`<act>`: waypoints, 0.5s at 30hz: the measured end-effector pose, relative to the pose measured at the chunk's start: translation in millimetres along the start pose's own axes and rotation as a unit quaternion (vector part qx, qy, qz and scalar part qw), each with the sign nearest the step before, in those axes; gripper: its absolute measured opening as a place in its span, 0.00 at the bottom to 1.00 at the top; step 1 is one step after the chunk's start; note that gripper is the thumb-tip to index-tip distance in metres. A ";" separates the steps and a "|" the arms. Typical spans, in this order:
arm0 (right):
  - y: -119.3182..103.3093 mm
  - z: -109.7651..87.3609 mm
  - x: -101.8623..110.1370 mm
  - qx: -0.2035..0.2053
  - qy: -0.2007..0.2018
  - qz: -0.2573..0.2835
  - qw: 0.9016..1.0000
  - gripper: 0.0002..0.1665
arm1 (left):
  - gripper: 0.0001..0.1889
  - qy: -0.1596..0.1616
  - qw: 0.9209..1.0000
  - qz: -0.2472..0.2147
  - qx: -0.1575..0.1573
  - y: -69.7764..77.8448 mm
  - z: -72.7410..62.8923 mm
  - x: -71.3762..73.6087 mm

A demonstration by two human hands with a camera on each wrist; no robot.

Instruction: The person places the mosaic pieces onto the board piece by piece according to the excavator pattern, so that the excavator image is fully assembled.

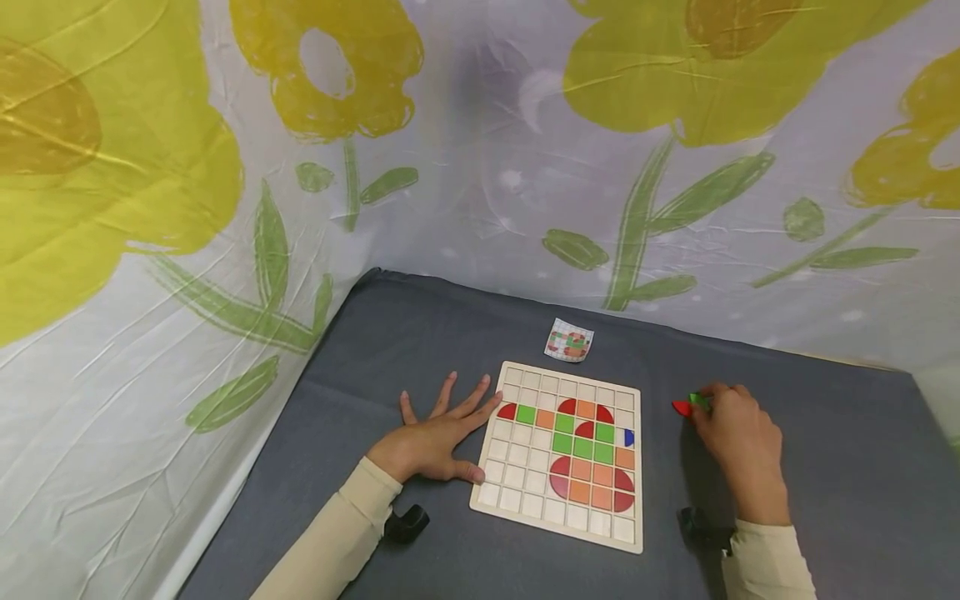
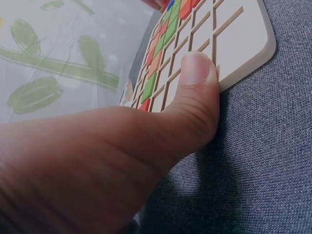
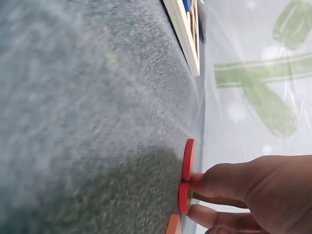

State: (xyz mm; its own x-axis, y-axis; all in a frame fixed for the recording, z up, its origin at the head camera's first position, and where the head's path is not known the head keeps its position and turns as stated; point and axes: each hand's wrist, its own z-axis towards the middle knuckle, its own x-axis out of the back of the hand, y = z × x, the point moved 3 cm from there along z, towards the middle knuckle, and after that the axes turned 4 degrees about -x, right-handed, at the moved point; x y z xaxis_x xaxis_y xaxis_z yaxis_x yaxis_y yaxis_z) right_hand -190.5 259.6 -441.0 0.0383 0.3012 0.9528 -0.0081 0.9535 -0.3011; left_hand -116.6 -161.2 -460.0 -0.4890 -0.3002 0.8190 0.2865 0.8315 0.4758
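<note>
My left hand [image 1: 438, 437] lies spread on the left edge of a wooden grid board [image 1: 555, 522], fingers straight. Its thumb [image 2: 195, 78] presses a bottom-side cell in the left wrist view. Red, green and orange tiles and one blue tile [image 1: 628, 437] fill some cells. Right of the board, my right hand [image 1: 742, 446] pinches a small green tile [image 1: 699, 401] between thumb and fingers. A red rounded tile [image 1: 681, 407] lies beside the fingertips. The right wrist view shows a second red tile [image 3: 184, 199] in front of the green one, which is mostly hidden.
A small printed card [image 1: 568, 341] with a coloured grid pattern lies behind the board. An orange tile [image 3: 173, 225] sits near my right fingers. Dark grey cloth [image 1: 420, 333] covers the table, and a flower-printed curtain [image 1: 465, 167] hangs behind it.
</note>
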 end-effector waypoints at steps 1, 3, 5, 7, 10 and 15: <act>-0.4 0.9 0.1 -0.001 -0.003 -0.001 1.000 0.18 | 0.61 0.000 1.000 0.000 0.000 0.0 -0.1 0.0; -1.3 2.4 -0.1 -0.003 -0.009 -0.001 1.000 0.18 | 0.61 -0.001 1.000 0.001 -0.001 -0.1 -0.4 -0.2; -1.7 3.9 0.0 -0.007 -0.016 -0.003 1.000 0.19 | 0.61 -0.003 1.000 0.001 -0.002 0.2 -0.1 0.1; -2.5 5.1 -0.5 -0.012 -0.022 -0.005 1.000 0.19 | 0.61 -0.004 1.000 0.003 -0.002 0.5 -0.2 0.2; -4.0 6.5 -2.0 -0.015 -0.024 -0.008 1.000 0.20 | 0.61 -0.004 1.000 0.003 -0.001 0.8 -0.2 0.6; -7.9 7.5 -4.8 -0.014 -0.013 -0.001 1.000 0.19 | 0.62 -0.003 1.000 -0.003 0.002 1.8 -1.0 1.6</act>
State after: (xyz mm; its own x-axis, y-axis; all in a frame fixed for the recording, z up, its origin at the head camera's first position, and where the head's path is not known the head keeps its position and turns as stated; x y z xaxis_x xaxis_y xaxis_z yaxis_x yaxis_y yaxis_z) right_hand -198.1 250.6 -442.9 0.0125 0.2993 0.9541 0.0198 0.9539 -0.2995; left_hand -116.0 -160.6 -457.5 -0.4951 -0.3028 0.8143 0.2799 0.8317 0.4795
